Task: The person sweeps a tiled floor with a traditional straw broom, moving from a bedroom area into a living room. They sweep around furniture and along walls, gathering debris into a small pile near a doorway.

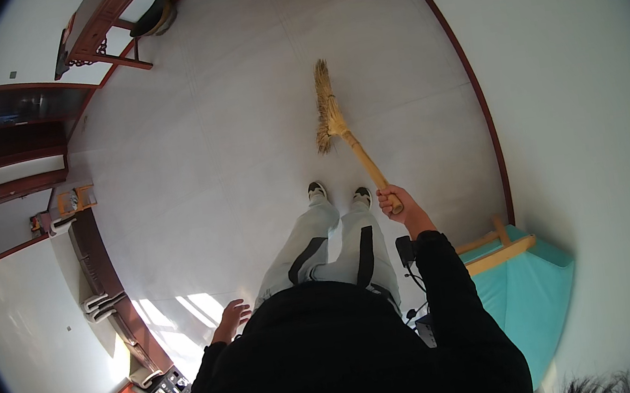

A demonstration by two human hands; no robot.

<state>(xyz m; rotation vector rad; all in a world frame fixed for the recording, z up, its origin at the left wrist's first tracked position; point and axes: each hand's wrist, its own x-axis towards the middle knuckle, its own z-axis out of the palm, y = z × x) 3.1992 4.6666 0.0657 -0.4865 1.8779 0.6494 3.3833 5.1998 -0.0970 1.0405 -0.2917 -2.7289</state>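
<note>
My right hand (399, 204) is closed around the end of a straw broom's wooden handle (367, 160). The broom head (327, 108), bound from dry tan straw, lies against the pale grey floor (243, 104) ahead of my feet. Its bristles fan out to both sides of the handle. At my left side, beside my hip, my left hand (233, 317) hangs with its fingers apart and nothing in it. Below the broom head, my two dark-and-white shoes (317, 189) stand on the floor.
A turquoise-covered chair (529, 281) with wooden arms stands close by my right arm. The white wall (550, 76) with a dark red baseboard (468, 69) runs along the right. At upper left are a carved wooden table (102, 30) and a dark rounded pot (155, 17). Dark seating (93, 255) lines the left wall.
</note>
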